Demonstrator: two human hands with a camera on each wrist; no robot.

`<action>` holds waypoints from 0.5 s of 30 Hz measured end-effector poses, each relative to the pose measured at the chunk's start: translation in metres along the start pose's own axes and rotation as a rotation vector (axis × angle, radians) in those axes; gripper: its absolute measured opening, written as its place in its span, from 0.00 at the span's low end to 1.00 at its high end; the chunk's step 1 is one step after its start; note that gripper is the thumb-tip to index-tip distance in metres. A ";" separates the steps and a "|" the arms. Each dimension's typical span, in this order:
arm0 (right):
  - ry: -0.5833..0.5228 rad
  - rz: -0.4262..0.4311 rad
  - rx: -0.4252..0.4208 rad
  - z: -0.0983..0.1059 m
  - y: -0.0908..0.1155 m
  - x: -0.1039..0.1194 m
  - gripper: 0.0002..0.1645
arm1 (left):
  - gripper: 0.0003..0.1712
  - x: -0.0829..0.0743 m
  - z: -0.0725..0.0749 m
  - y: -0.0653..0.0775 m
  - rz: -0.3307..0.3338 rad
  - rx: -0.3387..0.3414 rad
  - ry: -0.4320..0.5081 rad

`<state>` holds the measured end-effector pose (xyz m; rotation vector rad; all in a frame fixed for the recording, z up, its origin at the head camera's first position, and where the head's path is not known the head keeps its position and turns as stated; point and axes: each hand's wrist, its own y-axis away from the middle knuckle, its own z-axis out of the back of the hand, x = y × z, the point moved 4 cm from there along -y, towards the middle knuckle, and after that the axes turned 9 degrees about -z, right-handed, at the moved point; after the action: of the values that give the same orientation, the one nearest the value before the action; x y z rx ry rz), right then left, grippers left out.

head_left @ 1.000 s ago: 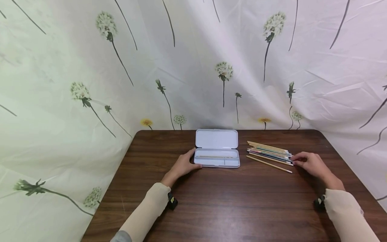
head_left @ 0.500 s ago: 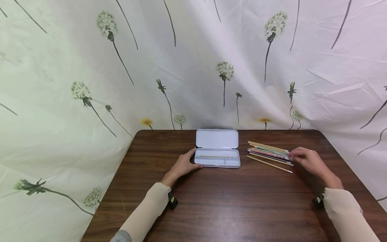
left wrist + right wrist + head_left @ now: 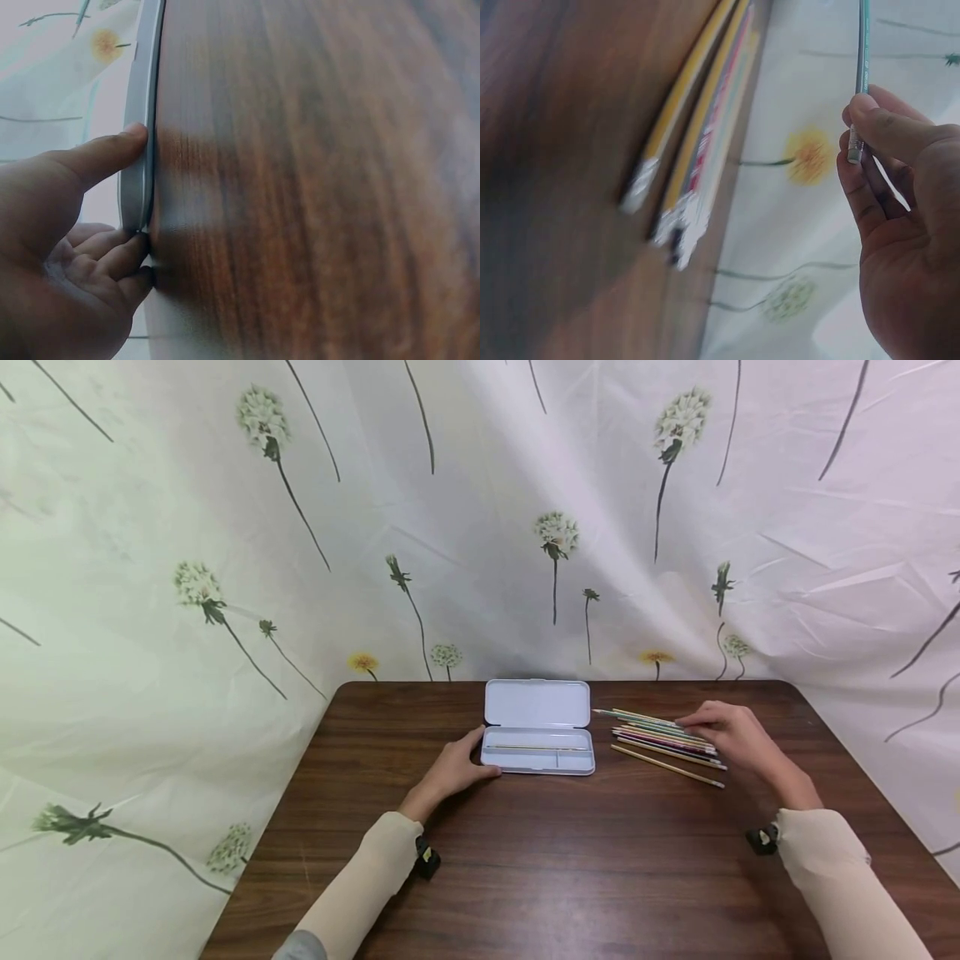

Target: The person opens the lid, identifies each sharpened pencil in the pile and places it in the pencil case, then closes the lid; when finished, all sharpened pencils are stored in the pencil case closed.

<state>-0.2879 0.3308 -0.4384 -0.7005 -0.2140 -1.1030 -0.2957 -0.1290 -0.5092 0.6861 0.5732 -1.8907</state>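
Note:
A pale pencil case (image 3: 537,703) lies with its lid up at the back of the table, one thin pencil (image 3: 536,748) in its long compartment. My left hand (image 3: 453,768) grips the case at its left end. In the left wrist view, the thumb (image 3: 112,156) presses the case's front wall while the fingers curl around the corner. My right hand (image 3: 731,733) pinches a green pencil (image 3: 863,52) near its eraser end, above the pencil pile (image 3: 663,742). The green pencil's tip points left, toward the case.
One yellow pencil (image 3: 667,766) lies slightly apart, in front of the pile. The wood table (image 3: 570,860) ends at a hanging cloth (image 3: 465,527) printed with dandelions, close behind the case.
My right hand has moved from the pile's eraser ends up and to the left, and now carries the green pencil out of the pile. The left hand and case stay put.

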 end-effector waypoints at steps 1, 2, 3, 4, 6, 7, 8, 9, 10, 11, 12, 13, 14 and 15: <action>0.004 0.007 0.003 -0.001 -0.002 0.004 0.17 | 0.53 0.000 0.000 0.000 0.001 0.000 0.002; 0.003 0.009 0.009 -0.001 -0.005 0.007 0.17 | 0.53 -0.001 0.000 0.001 0.002 0.000 0.004; 0.001 0.012 0.015 -0.002 -0.007 0.011 0.17 | 0.53 -0.001 0.000 0.001 0.004 0.001 0.005; 0.003 0.017 0.019 -0.003 -0.009 0.014 0.17 | 0.52 -0.001 0.000 0.001 0.006 0.002 0.007; -0.003 0.024 0.025 -0.004 -0.014 0.022 0.17 | 0.52 -0.002 0.000 0.001 0.009 0.005 0.008; -0.008 0.026 0.030 -0.005 -0.016 0.025 0.18 | 0.52 -0.001 0.000 0.001 0.008 0.006 0.007; -0.016 0.030 0.034 -0.006 -0.019 0.028 0.18 | 0.52 -0.001 0.000 0.001 0.005 0.006 0.003; -0.023 0.032 0.039 -0.008 -0.021 0.031 0.18 | 0.52 -0.001 -0.001 0.001 0.006 0.008 0.001; -0.028 0.037 0.042 -0.010 -0.024 0.034 0.18 | 0.53 0.000 -0.001 0.000 0.007 0.009 -0.001; -0.037 0.039 0.047 -0.011 -0.027 0.037 0.17 | 0.53 0.000 -0.001 0.000 0.008 0.009 -0.003; -0.044 0.044 0.051 -0.013 -0.029 0.040 0.17 | 0.53 0.001 -0.001 -0.001 0.008 0.009 -0.002; -0.048 0.053 0.053 -0.016 -0.032 0.043 0.16 | 0.53 0.002 -0.001 -0.001 0.009 0.009 -0.003; -0.051 0.063 0.053 -0.018 -0.035 0.045 0.15 | 0.53 0.002 -0.002 -0.002 0.009 0.008 -0.005; -0.053 0.073 0.054 -0.021 -0.038 0.048 0.15 | 0.53 0.003 -0.002 -0.002 0.012 0.008 -0.003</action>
<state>-0.3033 0.2724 -0.4154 -0.6846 -0.2605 -1.0068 -0.2977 -0.1290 -0.5120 0.6900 0.5589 -1.8839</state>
